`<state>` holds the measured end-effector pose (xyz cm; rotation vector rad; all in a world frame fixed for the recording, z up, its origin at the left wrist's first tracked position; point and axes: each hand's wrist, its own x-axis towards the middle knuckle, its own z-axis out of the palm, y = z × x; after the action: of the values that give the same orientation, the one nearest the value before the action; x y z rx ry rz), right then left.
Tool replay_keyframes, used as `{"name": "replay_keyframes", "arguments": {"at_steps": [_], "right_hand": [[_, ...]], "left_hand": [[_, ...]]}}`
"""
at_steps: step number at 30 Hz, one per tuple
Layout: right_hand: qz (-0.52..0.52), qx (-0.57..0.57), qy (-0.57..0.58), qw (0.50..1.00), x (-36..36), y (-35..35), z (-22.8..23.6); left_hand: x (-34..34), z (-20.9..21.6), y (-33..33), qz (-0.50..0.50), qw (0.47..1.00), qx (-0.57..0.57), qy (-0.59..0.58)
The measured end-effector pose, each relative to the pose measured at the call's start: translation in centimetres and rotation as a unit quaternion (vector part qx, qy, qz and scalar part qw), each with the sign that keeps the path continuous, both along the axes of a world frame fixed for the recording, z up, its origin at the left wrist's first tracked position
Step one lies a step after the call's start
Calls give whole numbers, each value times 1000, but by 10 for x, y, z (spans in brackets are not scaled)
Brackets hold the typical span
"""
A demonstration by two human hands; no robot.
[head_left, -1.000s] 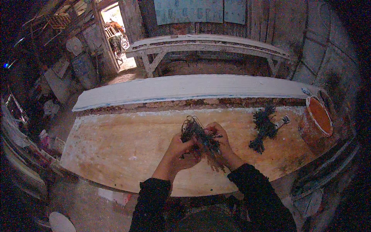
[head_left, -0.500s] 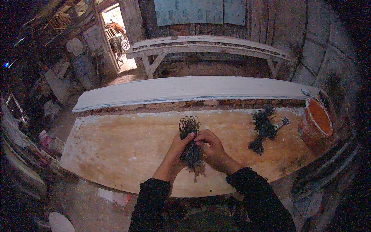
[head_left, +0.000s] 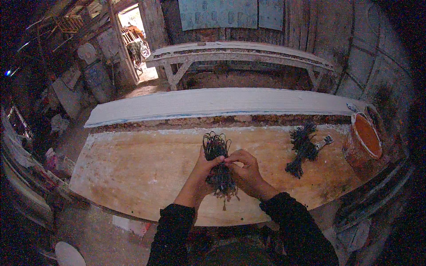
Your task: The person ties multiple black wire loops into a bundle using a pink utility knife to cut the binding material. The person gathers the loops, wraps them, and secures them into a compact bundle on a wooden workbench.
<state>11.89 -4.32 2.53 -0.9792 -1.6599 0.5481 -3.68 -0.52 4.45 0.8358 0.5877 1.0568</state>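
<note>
Since one second ago, dark cord bundle [head_left: 219, 177] has swung straighter, loops toward top of frame, loose ends toward bottom; right hand [head_left: 246, 170] has shifted higher along its right edge. Bundle at frame centre, above tabletop [head_left: 142, 173]. Left hand [head_left: 203, 170] wraps bundle, thumb across front. Right hand's fingers curled, tips beside left thumb; cannot tell what they grip. Second cord bundle [head_left: 303, 146] lies right of centre, near bucket [head_left: 353, 151].

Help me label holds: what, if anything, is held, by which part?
The left grip holds the dark looped bundle around its middle; whether the right grip pinches it cannot be told.
</note>
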Motion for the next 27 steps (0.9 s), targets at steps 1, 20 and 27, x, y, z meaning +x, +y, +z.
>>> {"name": "replay_keyframes", "arguments": {"at_steps": [1, 20, 27], "right_hand": [[-4, -20, 31, 999, -2, -1, 1], [-127, -259, 163, 943, 35, 36, -16], [-138, -270, 179, 936, 27, 30, -12]], "left_hand": [[-1, 4, -2, 1, 1000, 0, 4], [-18, 21, 3, 90, 987, -96, -92], [-22, 14, 8, 84, 986, -98, -104]]}}
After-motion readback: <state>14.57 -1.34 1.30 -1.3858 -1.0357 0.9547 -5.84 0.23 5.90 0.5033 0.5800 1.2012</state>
